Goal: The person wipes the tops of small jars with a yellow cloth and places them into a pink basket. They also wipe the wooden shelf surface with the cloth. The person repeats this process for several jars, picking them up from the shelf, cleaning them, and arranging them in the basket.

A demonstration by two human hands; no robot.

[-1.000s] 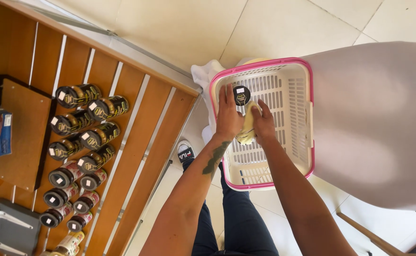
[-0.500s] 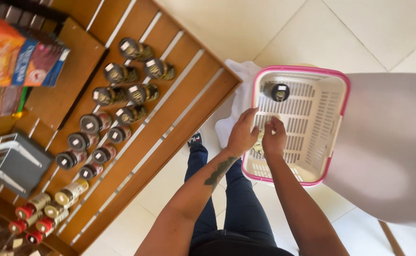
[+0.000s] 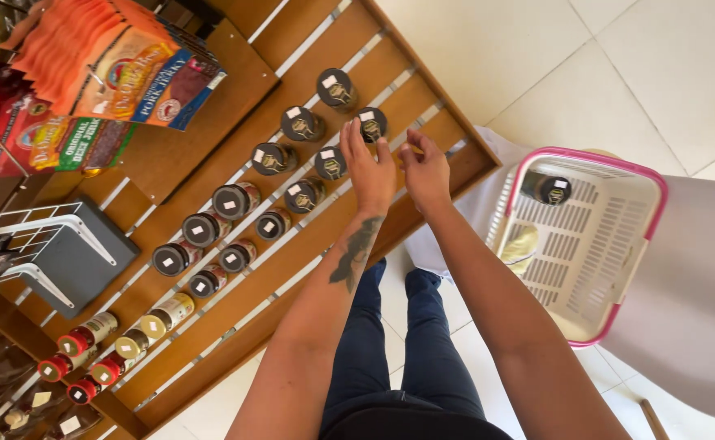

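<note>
Both hands have left the pink-rimmed basket [image 3: 610, 244] and now reach over the wooden slatted shelf [image 3: 309, 269], so the work has swung from the basket back to the rows of dark-lidded jars [image 3: 284, 195]. A second ago the hands were down inside the basket, over the yellow cloth [image 3: 520, 244] and beside the single black-lidded jar [image 3: 551, 189] there; now that jar lies alone at the far end of the basket, the cloth sits crumpled beside it, and neither hand touches them. The left hand [image 3: 370, 171] is spread flat, fingers extended, its fingertips just at the front jar [image 3: 371, 124] of the right-hand row; its grip is wide open and holds nothing. The right hand [image 3: 425, 167] hovers just beside it, fingers loosely curled and parted, also empty, at the shelf's outer edge. That reads as one jar already delivered to the basket and another being reached for, though no jar is yet enclosed. Farther along the shelf stand smaller red-capped bottles [image 3: 89, 358], a grey wire rack [image 3: 56, 253], and colourful snack packets [image 3: 113, 73] hang above.
</note>
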